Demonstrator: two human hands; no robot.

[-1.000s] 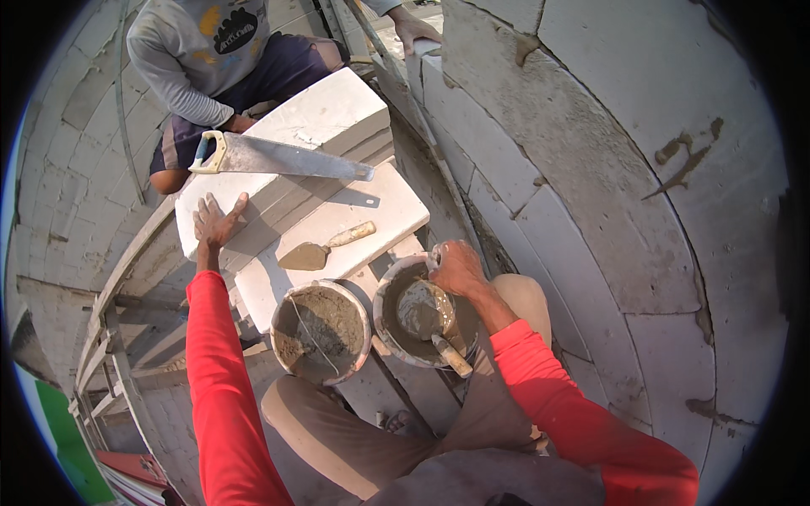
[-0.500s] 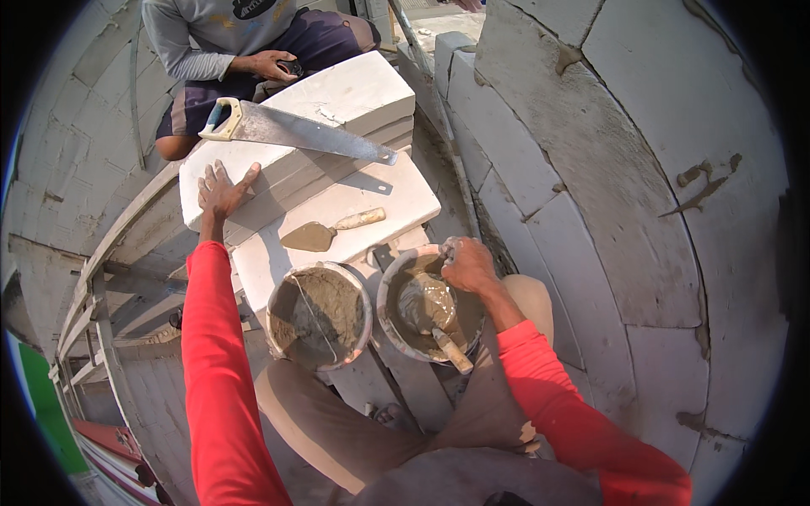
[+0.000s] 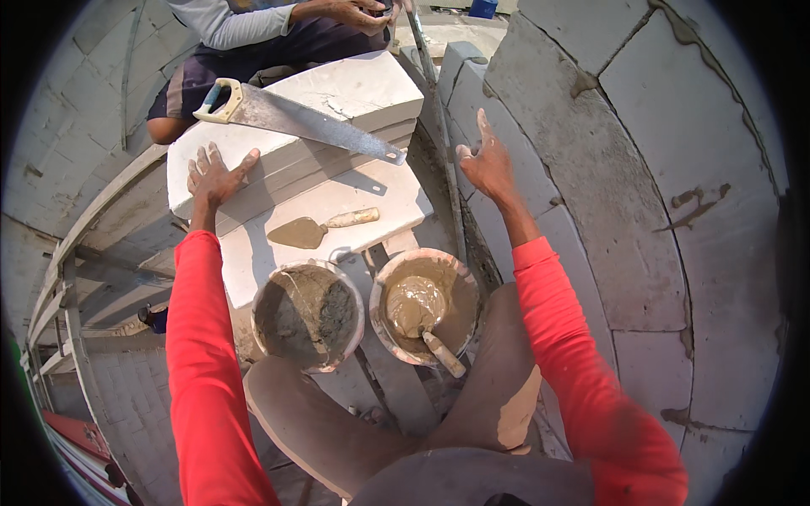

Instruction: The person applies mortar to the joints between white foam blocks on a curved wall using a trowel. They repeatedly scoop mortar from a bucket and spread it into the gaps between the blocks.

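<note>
My left hand (image 3: 218,180) rests with spread fingers on the near left end of a stack of white blocks (image 3: 359,88). My right hand (image 3: 491,164) is raised in front of the block wall (image 3: 582,160), holding nothing, its index finger stretched forward and thumb apart. A handsaw (image 3: 295,118) with a blue and cream handle lies across the stack. On a lower block lies a pointed trowel (image 3: 299,232) with a worn wooden handle. Before my knees stand a bucket of thick grey mortar (image 3: 316,316) and a bucket of wetter mix (image 3: 464,291), with a wooden-handled tool (image 3: 443,352) leaning inside.
Beyond the stack sits another person (image 3: 245,29) in a grey top, both hands together around a small dark object. The block wall curves along my right side. A wooden frame (image 3: 80,320) stands at left. Planks (image 3: 401,392) lie beneath the buckets.
My right hand has left the rim of the right bucket and moved up and forward, its index finger now stretched out. The other person's hands have shifted right. My left hand stays on the stack.
</note>
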